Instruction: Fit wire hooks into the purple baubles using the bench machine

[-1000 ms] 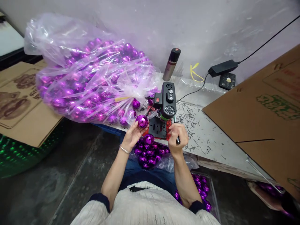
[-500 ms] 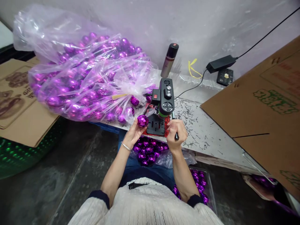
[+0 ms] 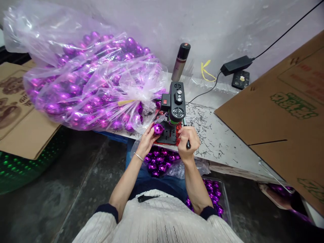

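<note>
purple faceted ball [image 3: 158, 129] sits gripped in the fingers of the worker's left hand [image 3: 147, 140], at the left edge of a black base plate [image 3: 169, 135]; whether it touches the plate cannot be told. the right hand [image 3: 189, 139] is closed in a fist around the black handle [image 3: 188, 145] of a small press [image 3: 178, 101], whose head overhangs the plate and hides its far part. a red mat [image 3: 178, 130] shows beneath. a gathered plastic bag [image 3: 143, 93] of purple balls crowds the left side, while black scraps [image 3: 206, 130] litter the pale tabletop [image 3: 229, 145] to the right, before a cardboard box [image 3: 263, 114]. beyond the press stands a black-capped can [image 3: 180, 62], near a yellow tie [image 3: 209, 72] and a power adapter [image 3: 236, 65]. more balls [image 3: 158, 162] lie below the table edge, between the forearms. the left forearm, banded by a bangle [image 3: 138, 156], angles inward; the right reaches forward, slightly inward.
</note>
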Motion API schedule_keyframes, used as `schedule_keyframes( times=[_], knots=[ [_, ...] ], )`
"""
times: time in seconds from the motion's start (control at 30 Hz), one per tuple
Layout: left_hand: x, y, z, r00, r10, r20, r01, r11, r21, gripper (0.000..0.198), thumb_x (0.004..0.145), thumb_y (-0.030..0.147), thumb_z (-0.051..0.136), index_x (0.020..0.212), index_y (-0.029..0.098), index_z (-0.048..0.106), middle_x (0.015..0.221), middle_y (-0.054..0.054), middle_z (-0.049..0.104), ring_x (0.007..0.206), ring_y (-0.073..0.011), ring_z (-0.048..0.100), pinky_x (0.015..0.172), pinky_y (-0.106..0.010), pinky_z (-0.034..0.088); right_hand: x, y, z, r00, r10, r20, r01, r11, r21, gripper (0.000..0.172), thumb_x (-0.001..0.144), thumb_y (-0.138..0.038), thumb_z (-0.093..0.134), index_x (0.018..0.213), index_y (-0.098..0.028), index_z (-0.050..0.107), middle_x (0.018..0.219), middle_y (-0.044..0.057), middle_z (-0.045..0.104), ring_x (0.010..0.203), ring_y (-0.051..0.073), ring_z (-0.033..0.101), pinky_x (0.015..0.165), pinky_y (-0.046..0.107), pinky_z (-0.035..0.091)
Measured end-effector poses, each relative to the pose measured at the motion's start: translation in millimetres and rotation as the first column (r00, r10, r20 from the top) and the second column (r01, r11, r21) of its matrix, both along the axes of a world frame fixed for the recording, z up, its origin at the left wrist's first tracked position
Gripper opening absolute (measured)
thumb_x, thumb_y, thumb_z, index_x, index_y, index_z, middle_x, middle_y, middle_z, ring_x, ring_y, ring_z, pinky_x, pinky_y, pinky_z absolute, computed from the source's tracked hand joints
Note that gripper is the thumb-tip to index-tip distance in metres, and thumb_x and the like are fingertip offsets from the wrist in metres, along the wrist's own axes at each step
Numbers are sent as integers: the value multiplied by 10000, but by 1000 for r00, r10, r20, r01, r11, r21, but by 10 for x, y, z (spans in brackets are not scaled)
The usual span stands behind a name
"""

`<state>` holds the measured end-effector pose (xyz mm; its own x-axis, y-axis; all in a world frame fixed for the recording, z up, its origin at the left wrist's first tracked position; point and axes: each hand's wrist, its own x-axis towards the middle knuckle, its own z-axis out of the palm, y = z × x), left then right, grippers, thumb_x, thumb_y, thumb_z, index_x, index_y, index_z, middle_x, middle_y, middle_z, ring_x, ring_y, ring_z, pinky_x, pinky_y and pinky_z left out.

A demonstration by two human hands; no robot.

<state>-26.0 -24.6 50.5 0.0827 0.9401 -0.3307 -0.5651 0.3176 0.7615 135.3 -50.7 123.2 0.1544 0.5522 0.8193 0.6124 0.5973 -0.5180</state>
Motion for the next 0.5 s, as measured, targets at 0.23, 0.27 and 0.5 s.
schedule_keyframes(
  times=[0.23, 0.27, 0.5],
  knots=[
    [195, 163, -320, 888, 105, -448, 29, 959, 282, 619, 781, 411, 831, 1312, 180, 611, 1257, -114, 719, 1177, -246, 689, 1085, -409, 525, -4, 3, 31, 1000, 17, 16, -17, 1000, 26, 266, 957, -100, 437, 730, -222, 503, 706, 0, 582, 663, 128, 569, 615, 288, 435],
    [207, 168, -344, 865, 104, -491, 62, 949, 310, 602, 783, 423, 827, 1291, 179, 616, 1233, -116, 728, 1138, -246, 708, 1055, -410, 547, -2, 3, 28, 1000, 20, 15, -20, 999, 25, 265, 955, -98, 439, 731, -222, 503, 709, 0, 583, 666, 128, 571, 618, 288, 438],
    [203, 138, -310, 526, 293, -799, 347, 784, 515, 529, 854, 466, 761, 1284, 188, 630, 1238, -144, 717, 1137, -290, 697, 1022, -465, 557, 12, -5, -8, 1000, 17, 17, -18, 1000, 10, 253, 955, -105, 442, 744, -222, 521, 736, 7, 601, 687, 137, 584, 642, 297, 455]
  ],
)
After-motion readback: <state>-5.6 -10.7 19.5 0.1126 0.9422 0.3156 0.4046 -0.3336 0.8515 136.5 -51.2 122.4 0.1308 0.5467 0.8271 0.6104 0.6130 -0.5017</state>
